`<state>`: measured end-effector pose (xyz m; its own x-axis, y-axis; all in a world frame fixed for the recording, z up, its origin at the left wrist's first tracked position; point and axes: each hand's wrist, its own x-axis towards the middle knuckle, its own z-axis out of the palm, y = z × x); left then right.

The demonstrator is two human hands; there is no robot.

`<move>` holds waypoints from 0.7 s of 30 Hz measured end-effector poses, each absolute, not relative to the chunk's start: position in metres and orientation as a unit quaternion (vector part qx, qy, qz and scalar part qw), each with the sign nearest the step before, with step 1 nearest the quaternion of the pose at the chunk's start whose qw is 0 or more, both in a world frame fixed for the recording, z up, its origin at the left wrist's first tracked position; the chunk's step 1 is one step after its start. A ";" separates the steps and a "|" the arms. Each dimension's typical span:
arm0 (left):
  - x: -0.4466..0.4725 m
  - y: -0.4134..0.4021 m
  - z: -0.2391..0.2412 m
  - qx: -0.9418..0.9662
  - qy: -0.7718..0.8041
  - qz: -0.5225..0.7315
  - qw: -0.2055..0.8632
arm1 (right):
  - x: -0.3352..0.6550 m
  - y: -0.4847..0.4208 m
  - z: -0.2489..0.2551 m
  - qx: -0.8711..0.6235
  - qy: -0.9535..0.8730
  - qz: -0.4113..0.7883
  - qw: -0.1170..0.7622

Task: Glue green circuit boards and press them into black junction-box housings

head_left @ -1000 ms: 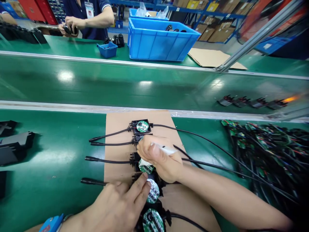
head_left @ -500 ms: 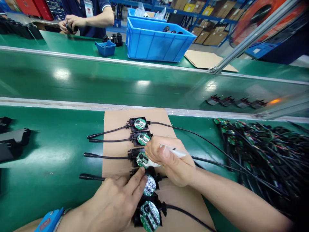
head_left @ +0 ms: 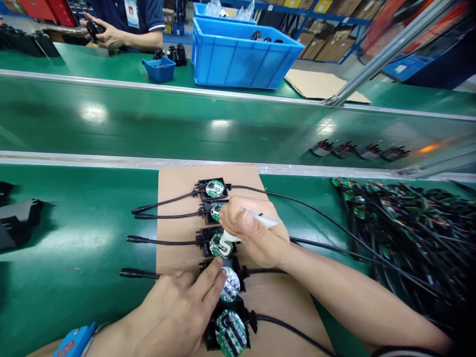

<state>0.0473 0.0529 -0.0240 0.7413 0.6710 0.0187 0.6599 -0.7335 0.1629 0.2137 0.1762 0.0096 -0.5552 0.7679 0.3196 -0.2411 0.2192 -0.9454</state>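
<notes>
Wrapped in my right hand (head_left: pixel 256 230) is a white squeeze tube (head_left: pixel 267 217), its nozzle over the third round circuit board (head_left: pixel 218 248) from the back. A white paste line curves across that board. My left hand (head_left: pixel 178 302) lies with fingers stretched out, their tips touching the board's near edge and resting beside the fourth circuit board (head_left: pixel 230 284). The nearest circuit board (head_left: pixel 231 331) sits in its black housing without white paste. White lines also show on the farthest circuit board (head_left: pixel 214 188); the second board (head_left: pixel 215 212) is partly hidden by my right hand.
Under the housings lies a cardboard sheet (head_left: pixel 174 183). Cabled circuit boards (head_left: pixel 405 218) are heaped at the right, and black housings (head_left: pixel 18 220) at the left. Beyond a clear panel stand a large blue bin (head_left: pixel 241 59) and a small blue tray (head_left: pixel 159 69). A co-worker (head_left: pixel 122 29) handles a black part.
The nozzle has moved slightly up and right, and a curved white paste line now shows on the third board. My left hand keeps its place. The co-worker's hands have shifted left.
</notes>
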 end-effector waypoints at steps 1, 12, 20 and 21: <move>0.047 0.053 -0.024 0.930 0.359 0.042 0.069 | 0.214 0.177 0.009 -0.200 -0.653 0.591 0.430; 0.048 0.039 -0.013 0.948 0.246 0.200 -0.011 | 0.231 0.132 0.043 -0.198 -0.505 0.715 0.440; 0.047 0.036 -0.007 0.955 0.255 0.152 0.005 | 0.208 0.112 0.014 -0.179 -0.529 0.683 0.472; 0.046 0.035 -0.007 0.955 0.257 0.146 0.008 | 0.209 0.112 0.013 -0.186 -0.540 0.675 0.468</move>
<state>0.0464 0.0354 -0.0067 0.8255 0.4926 0.2756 0.4878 -0.8682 0.0906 0.2092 0.1119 0.0126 -0.4933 0.8322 0.2532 -0.4302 0.0196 -0.9025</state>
